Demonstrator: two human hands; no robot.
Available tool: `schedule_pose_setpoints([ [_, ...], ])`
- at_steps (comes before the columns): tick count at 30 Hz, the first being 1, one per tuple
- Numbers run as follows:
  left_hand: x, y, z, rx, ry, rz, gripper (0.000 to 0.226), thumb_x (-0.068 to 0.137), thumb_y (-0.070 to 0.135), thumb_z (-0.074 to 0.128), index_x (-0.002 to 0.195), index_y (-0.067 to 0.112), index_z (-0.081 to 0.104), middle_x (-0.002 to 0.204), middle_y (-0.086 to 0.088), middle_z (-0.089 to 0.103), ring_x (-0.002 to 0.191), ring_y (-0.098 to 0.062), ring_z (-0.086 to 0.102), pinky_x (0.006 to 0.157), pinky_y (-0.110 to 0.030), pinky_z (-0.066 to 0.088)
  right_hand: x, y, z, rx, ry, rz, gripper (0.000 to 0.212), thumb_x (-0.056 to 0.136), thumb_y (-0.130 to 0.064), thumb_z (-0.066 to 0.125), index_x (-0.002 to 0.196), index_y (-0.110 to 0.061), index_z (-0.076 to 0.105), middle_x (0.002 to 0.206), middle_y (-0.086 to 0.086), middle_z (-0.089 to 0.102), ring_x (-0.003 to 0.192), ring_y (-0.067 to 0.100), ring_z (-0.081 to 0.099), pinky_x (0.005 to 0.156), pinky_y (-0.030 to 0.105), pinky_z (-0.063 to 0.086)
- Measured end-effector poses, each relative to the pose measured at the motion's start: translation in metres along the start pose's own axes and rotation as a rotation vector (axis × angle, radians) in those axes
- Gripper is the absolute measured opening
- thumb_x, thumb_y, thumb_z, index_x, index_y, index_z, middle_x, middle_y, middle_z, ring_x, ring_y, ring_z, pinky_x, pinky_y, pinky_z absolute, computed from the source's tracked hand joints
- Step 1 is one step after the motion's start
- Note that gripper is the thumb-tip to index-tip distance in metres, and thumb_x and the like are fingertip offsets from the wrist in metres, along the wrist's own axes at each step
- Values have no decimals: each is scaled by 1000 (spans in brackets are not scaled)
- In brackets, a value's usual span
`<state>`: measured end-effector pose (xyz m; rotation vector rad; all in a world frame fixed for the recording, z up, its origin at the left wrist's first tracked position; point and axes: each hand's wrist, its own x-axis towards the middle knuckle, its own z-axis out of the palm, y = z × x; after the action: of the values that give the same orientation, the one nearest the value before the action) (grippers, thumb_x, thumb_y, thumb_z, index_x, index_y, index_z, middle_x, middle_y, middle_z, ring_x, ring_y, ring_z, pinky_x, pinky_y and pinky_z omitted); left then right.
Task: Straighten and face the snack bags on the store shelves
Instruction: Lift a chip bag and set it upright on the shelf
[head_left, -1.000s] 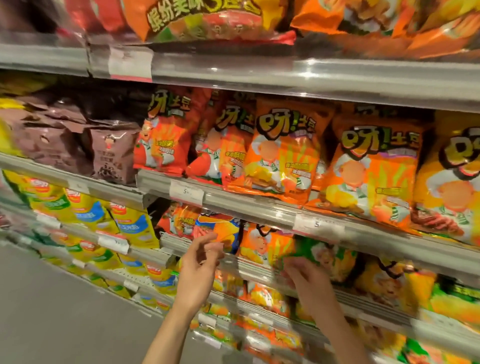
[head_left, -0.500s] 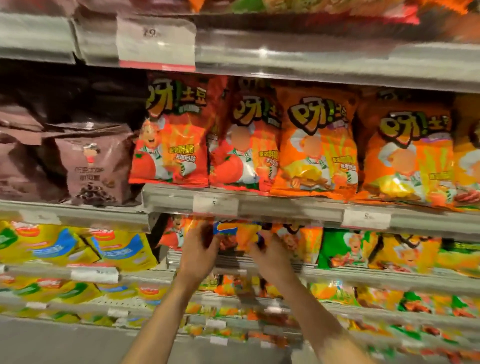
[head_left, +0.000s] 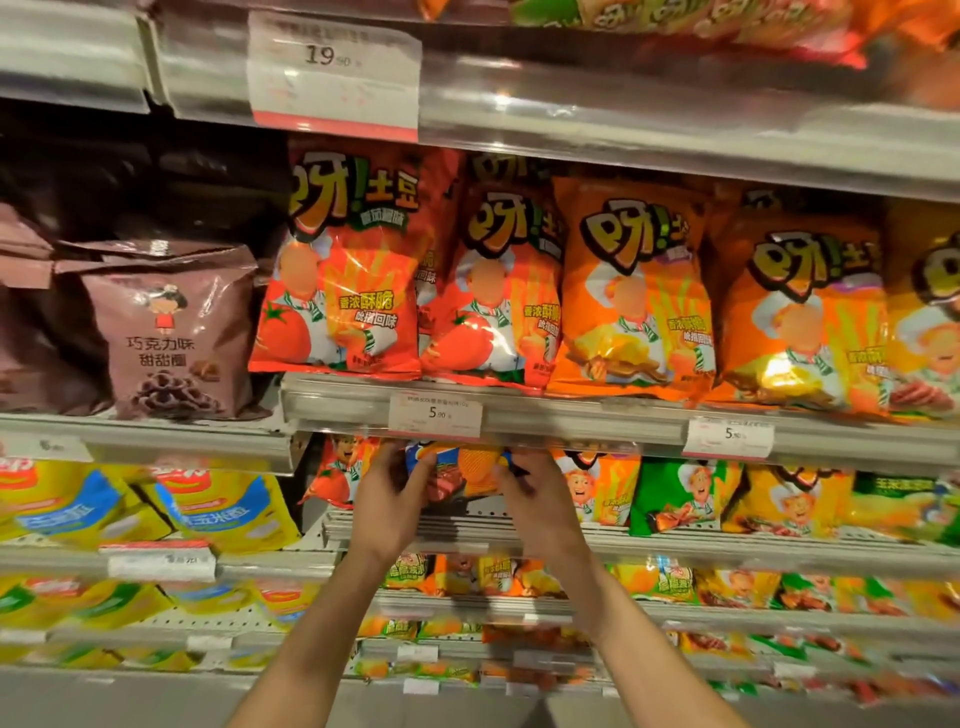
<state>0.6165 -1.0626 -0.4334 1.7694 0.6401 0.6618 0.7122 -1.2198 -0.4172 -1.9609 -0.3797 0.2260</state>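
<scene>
Stocked from top to bottom with crinkly foil packets: grey metal store shelving with clear price-strip rails (head_left: 597, 415), seen close from just below eye level. Gripping one small blue-and-orange snack bag (head_left: 457, 470) from either side on the third tier, just under the rail: left hand (head_left: 387, 499) curled round its left edge, right hand (head_left: 535, 499) curled round its right edge, thumbs toward the front. Best handled lightly, by the side seams, to avoid crushing the contents; likely to crackle and slip if pinched only at a corner. Worth standing upright with the printed face square to the aisle, base seated behind the lip, in line with the small orange chef-print bag (head_left: 597, 488) beside the right hand and the small red tomato-print bag (head_left: 337, 473) beside the left hand. Risk of knocking those neighbours askew. Farther out on the same tier, a green packet (head_left: 675, 493). One tier up, large red tomato-flavour bags (head_left: 343, 280) and large orange bags (head_left: 634, 291), all upright and facing forward, with a brown chocolate-ring pouch (head_left: 171, 332) to the left. Below left, yellow-and-blue packets (head_left: 223, 509). Clipped to the rails: white price tags, one reading 5.90 (head_left: 435, 414), another reading 19 (head_left: 332, 67) on the top tier.
</scene>
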Motion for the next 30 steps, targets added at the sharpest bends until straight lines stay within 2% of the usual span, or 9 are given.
schedule_pose_setpoints([
  [5, -8, 3, -6, -84, 12, 1, 38, 95, 40, 67, 130, 27, 60, 104, 14, 74, 94, -6, 71, 76, -21, 57, -7, 3, 0, 83, 0, -17, 15, 96, -18, 71, 102, -27, 62, 105, -1, 67, 96, 3, 64, 76, 3, 44],
  [7, -12, 3, -7, -100, 26, 3, 34, 95, 37, 69, 127, 32, 57, 99, 30, 71, 94, 10, 66, 72, -8, 51, -12, 6, 0, 90, -17, -46, 22, 97, -18, 71, 117, -16, 63, 117, 4, 66, 109, 15, 63, 88, 10, 47],
  [10, -14, 3, -6, -126, 39, -26, 42, 95, 37, 69, 134, 25, 58, 106, 23, 67, 97, 9, 65, 73, -9, 51, -16, 4, 0, 142, -24, -37, 32, 96, -18, 71, 126, -10, 63, 126, 7, 65, 119, 17, 62, 103, 28, 49],
  [13, -14, 6, -6, -138, 70, -25, 44, 94, 38, 70, 134, 23, 60, 108, 21, 65, 96, 11, 63, 73, -8, 51, -18, 1, -2, 227, -22, -10, 32, 95, -16, 72, 126, -11, 63, 127, 4, 67, 121, 12, 62, 101, 21, 48],
  [18, -12, 13, -6, -141, 133, 21, 39, 88, 51, 70, 119, 26, 69, 105, 17, 70, 96, 10, 64, 73, -6, 49, -25, 0, -5, 264, -39, -50, 27, 97, -17, 71, 117, -33, 61, 118, -18, 63, 101, -24, 57, 83, 0, 44],
  [22, -19, 6, -10, -136, 68, -22, 32, 85, 53, 70, 113, 40, 63, 94, 23, 70, 95, 7, 65, 68, -4, 48, -30, 8, -4, 244, -17, -25, 30, 95, -25, 72, 123, -29, 61, 128, 0, 63, 118, 6, 61, 98, 22, 52],
  [26, -25, -1, -14, -135, -28, -83, 45, 86, 53, 67, 125, 33, 57, 96, 1, 71, 86, -2, 69, 63, -7, 49, -34, 5, -4, 193, -125, 96, 47, 93, -50, 68, 133, -30, 57, 126, -12, 56, 111, 2, 56, 76, 3, 43],
  [28, -24, 7, -18, -137, -103, -95, 49, 89, 54, 67, 131, 35, 51, 91, 6, 73, 80, 4, 69, 61, -9, 50, -31, 2, -7, 141, -181, 80, 42, 90, -59, 65, 117, -27, 66, 121, -9, 62, 107, 7, 61, 73, 5, 44],
  [30, -22, 14, -23, -108, -168, -106, 58, 85, 63, 64, 134, 36, 48, 93, 7, 71, 80, 1, 70, 60, -11, 50, -32, -2, -9, 166, -238, 84, 43, 90, -56, 69, 120, -26, 66, 124, -6, 65, 112, 7, 62, 78, 9, 48],
])
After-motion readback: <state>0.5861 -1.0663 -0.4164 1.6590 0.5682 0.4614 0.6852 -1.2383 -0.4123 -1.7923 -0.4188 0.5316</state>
